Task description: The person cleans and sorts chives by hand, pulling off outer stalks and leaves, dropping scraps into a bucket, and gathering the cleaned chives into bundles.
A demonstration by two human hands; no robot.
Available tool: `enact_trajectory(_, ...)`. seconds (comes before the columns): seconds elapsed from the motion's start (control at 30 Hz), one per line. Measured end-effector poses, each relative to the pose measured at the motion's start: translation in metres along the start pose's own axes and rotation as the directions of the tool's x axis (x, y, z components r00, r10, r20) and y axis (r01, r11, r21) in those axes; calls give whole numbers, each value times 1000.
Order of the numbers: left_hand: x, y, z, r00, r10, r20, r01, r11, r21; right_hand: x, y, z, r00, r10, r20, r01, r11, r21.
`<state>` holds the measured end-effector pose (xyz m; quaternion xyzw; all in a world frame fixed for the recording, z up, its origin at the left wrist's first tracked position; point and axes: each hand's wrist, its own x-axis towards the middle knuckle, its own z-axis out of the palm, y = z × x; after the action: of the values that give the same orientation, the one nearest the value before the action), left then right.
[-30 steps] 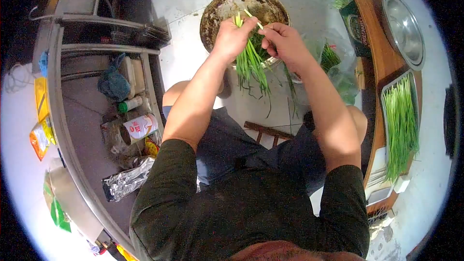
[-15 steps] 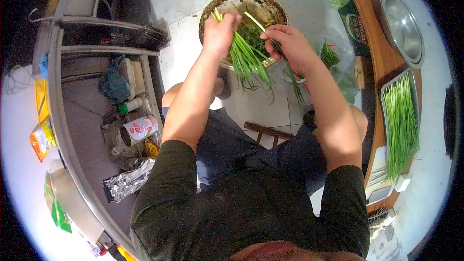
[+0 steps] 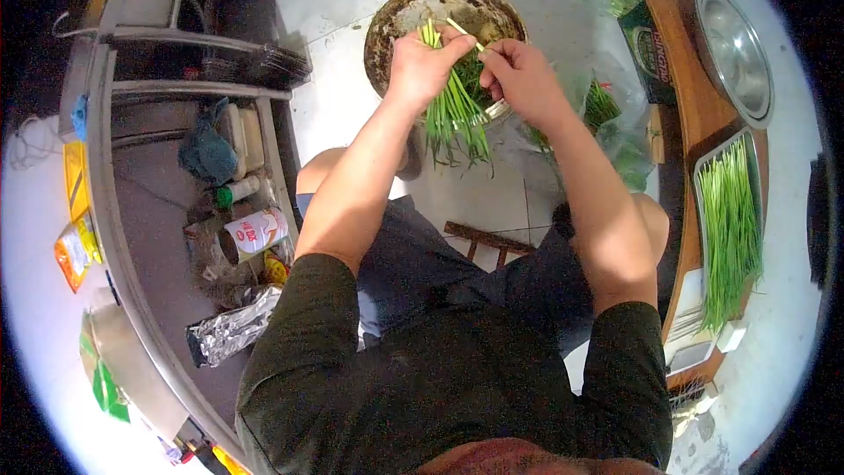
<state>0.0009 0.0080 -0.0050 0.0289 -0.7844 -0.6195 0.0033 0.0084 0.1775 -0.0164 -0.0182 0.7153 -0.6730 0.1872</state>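
My left hand [image 3: 420, 69] is closed around a bunch of green garlic chives [image 3: 455, 119], with pale cut ends above the fist and leaves hanging below. Close beside it, my right hand [image 3: 524, 81] pinches a single pale chive stalk [image 3: 466, 33], whose tip points up and left. The left thumb and fingers meet this stalk too. Both hands are over a round, worn basin [image 3: 378, 48] with a stained inside. Dark green scraps lie in it, partly hidden by the hands.
At right, a wooden surface [image 3: 690, 110] bears a steel bowl [image 3: 734, 53] and a tray of chives [image 3: 731, 229]. Plastic bags with greens [image 3: 602, 105] lie on the floor. A shelf unit at left holds a printed can [image 3: 255, 236] and foil [image 3: 233, 330]. Wooden slats [image 3: 488, 237] show between my legs.
My left hand has moved right with the bunch, closer to my right hand. The right hand has turned slightly, and its stalk's tip is now at the left fingers.
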Motion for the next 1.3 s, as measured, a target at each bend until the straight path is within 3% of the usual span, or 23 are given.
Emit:
enact_trajectory(0.1,1,0,-3,997,-74,-39,77,992,103,0,3,2,997,-64,-30,62,995,-76)
enact_trajectory(0.2,-3,11,-4,995,-86,-45,90,992,92,-2,1,2,994,-95,-46,88,986,-143)
enact_trajectory(0.4,10,-3,-10,964,-98,-247,53,982,-181,-5,-3,-2,1000,-19,-7,18,996,-88)
enact_trajectory(0.43,8,6,-11,941,-210,-266,159,967,-200,-6,-6,-3,1000,-3,0,3,998,-67)
enact_trajectory(0.63,6,0,-6,967,-177,-183,154,979,-135,-3,-5,-3,996,85,17,-86,992,88)
enact_trajectory(0.9,2,4,-4,988,-138,-72,126,981,-151,-4,-8,1,1000,25,6,-25,999,-37)
enact_trajectory(1.1,6,2,-8,969,-145,-199,87,958,-273,-6,-12,0,999,38,-1,-38,999,-34)
enact_trajectory(1.2,14,-7,-14,934,-246,-260,139,919,-370,-4,-6,-2,998,54,-16,-54,998,-17)
enact_trajectory(1.3,11,-8,-12,940,-224,-255,169,960,-221,-4,-7,0,996,70,-48,-71,997,-16)
